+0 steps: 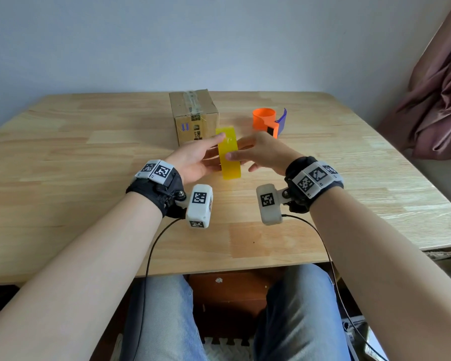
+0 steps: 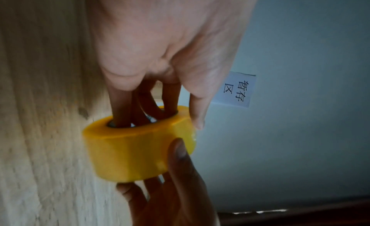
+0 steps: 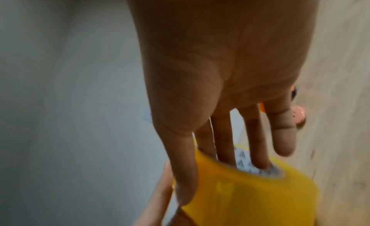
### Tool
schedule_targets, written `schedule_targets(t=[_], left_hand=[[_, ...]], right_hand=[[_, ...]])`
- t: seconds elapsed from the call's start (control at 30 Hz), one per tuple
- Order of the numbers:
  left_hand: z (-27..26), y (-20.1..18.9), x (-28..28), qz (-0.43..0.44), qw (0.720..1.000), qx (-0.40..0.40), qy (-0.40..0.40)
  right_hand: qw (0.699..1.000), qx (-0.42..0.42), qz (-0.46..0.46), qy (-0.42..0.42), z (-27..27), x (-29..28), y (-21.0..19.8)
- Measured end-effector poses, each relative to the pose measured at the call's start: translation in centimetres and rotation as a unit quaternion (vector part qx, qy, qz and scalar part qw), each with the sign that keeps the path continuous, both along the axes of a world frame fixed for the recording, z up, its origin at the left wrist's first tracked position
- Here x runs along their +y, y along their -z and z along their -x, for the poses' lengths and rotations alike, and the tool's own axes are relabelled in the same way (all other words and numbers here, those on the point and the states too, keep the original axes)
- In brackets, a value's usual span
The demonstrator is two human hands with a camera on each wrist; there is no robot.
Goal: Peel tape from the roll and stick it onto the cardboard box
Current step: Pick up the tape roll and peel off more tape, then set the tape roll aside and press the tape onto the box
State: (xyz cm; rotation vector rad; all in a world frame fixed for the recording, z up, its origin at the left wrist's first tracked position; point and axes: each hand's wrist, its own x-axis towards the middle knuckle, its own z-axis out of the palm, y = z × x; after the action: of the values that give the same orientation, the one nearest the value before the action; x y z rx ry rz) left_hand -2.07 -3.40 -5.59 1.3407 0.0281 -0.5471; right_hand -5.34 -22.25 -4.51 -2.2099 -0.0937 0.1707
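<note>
Centrally, left hand (image 1: pixel 193 162) and right hand (image 1: pixel 264 152) (fingers inside its core) grasp the yellow plastic tape roll (image 1: pixel 229 153), near the brown cardboard box (image 1: pixel 193 114).

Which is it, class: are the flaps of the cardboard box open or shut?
Shut. In the head view the cardboard box has its top flaps lying flat, with a strip of clear tape running along the seam.

head view looks down, wrist views close, all share tape roll (image 1: pixel 229 153)

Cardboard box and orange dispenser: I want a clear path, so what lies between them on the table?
Nothing: in the head view only bare table separates the cardboard box from the orange dispenser.
</note>
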Motion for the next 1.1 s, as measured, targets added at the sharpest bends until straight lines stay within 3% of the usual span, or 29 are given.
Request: schedule_targets(t=[0.13,0.2,0.3,0.37,0.43,0.57,0.87,1.1], left_hand=[[-0.5,-0.6,-0.8,0.015,1.0,0.002,0.015],[-0.9,-0.9,-0.6,0.006,1.0,0.005,0.001],[-2.0,-1.1,0.1,-0.061,0.992,-0.048,-0.104],[-3.4,-0.8,0.5,-0.152,0.967,-0.131,-0.16],[-5.0,-0.4,0.7,-0.222,0.934,-0.199,-0.195],[-6.9,-0.2,0.4,-0.308,0.894,-0.249,-0.21],[-9.1,2.1,-0.5,-0.336,0.896,-0.221,-0.186],[-9.3,2.4,-0.5,-0.331,0.886,-0.238,-0.223]], right_hand=[[0.991,-0.054,-0.111,0.054,-0.3,-1.4,0.2],[0.987,-0.063,-0.122,0.084,-0.6,-2.0,-0.2],[0.991,-0.062,-0.033,0.116,-2.0,-2.2,-0.3],[0.993,-0.051,0.018,0.106,-3.4,-1.7,0.3],[0.994,-0.044,0.062,0.082,-4.7,-0.9,1.1],[0.988,-0.055,0.13,0.055,-6.3,1.1,1.6],[0.97,-0.1,0.187,0.121,-6.7,-0.4,2.5],[0.944,-0.039,0.237,0.228,-5.7,-5.2,2.0]])
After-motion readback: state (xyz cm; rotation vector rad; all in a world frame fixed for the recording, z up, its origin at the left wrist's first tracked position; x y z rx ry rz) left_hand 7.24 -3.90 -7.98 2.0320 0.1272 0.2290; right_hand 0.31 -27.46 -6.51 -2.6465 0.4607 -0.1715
